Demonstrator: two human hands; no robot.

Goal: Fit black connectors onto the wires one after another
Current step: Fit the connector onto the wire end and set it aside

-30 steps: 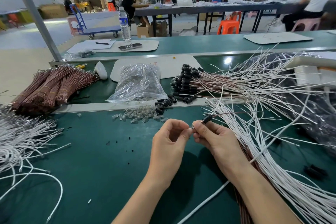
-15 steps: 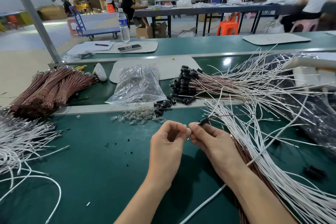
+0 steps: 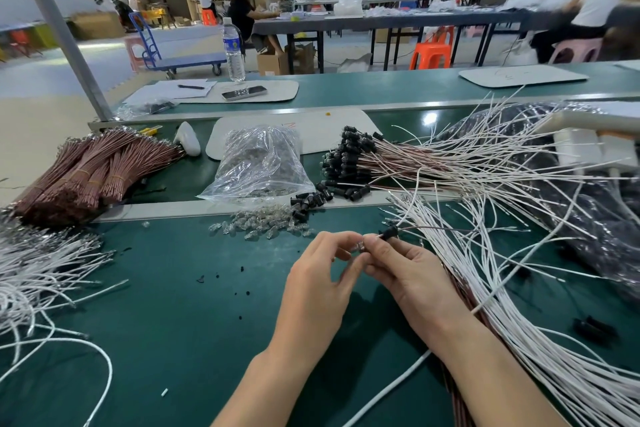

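Left hand [image 3: 320,276] pinches a tiny clear part [image 3: 360,247], right hand [image 3: 414,274] pinches the black connector [image 3: 390,233] on its wire [image 3: 436,227]. Pushing crooked could bend the terminal or let it slip.

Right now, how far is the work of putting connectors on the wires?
Done: a heap of fitted wires lies behind the loose connectors. In hand: the right hand pinches a black connector on a brown wire, the left hand a small clear piece. Left: bundled brown wires and many white wires, bare.
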